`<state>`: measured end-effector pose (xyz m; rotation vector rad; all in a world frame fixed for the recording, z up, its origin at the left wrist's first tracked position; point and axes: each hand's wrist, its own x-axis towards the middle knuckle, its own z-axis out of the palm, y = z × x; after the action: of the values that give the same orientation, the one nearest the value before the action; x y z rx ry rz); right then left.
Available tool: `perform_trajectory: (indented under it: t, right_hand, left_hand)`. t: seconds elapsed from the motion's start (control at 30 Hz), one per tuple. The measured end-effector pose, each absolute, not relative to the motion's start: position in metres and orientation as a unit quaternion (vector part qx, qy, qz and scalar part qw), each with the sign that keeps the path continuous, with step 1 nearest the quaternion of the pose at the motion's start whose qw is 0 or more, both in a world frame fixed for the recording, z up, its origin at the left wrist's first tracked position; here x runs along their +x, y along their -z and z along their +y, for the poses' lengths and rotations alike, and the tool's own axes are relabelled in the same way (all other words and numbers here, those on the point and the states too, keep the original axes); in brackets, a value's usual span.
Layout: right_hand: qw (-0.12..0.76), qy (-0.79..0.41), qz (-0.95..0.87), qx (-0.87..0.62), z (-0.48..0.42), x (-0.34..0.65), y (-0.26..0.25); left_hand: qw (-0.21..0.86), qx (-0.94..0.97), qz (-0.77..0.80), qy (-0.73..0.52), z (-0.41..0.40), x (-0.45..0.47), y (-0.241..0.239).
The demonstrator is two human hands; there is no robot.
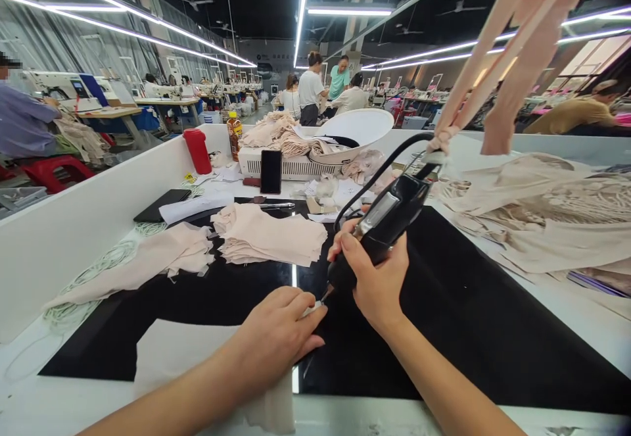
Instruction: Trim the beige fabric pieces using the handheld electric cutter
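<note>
My right hand (377, 271) is wrapped round a black corded hand tool (394, 216), held tilted with its thin tip down and to the left. The tip is close to the fingertips of my left hand (283, 324); whether they touch cannot be made out. My left hand is closed on a pale beige fabric piece (185, 347), which lies partly under my wrist, and a small whitish edge shows at the fingertips. Knotted pink fabric strips (473, 87) hang from above and hold the tool's upper end. A black board (458, 317) lies beneath both hands.
Beyond my hands lie a stack of beige pieces (269, 232) and a loose pile (152, 258). A phone (271, 171), red cup (198, 150) and white basket (290, 165) stand behind. More fabric (542, 212) covers the right side. A white wall (98, 219) borders the left; people work farther off.
</note>
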<state>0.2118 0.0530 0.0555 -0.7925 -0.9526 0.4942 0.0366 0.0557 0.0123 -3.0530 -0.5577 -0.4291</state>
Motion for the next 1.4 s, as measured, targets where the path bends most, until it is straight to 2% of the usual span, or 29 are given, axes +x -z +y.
perform_trajectory:
  t: [0.6, 0.83, 1.4]
  right_hand:
    - [0.777, -0.208, -0.452, -0.385, 0.053, 0.208, -0.056]
    - [0.773, -0.203, -0.447, -0.401, 0.052, 0.207, -0.058]
    - [0.784, -0.219, -0.440, -0.379, 0.053, 0.205, -0.058]
  left_hand:
    - [-0.017, -0.968, -0.205, 0.144, 0.060, 0.026, -0.008]
    - [0.027, -0.967, -0.190, 0.167, 0.062, 0.023, -0.004]
    - [0.013, -0.969, -0.196, 0.152, 0.062, 0.022, -0.005]
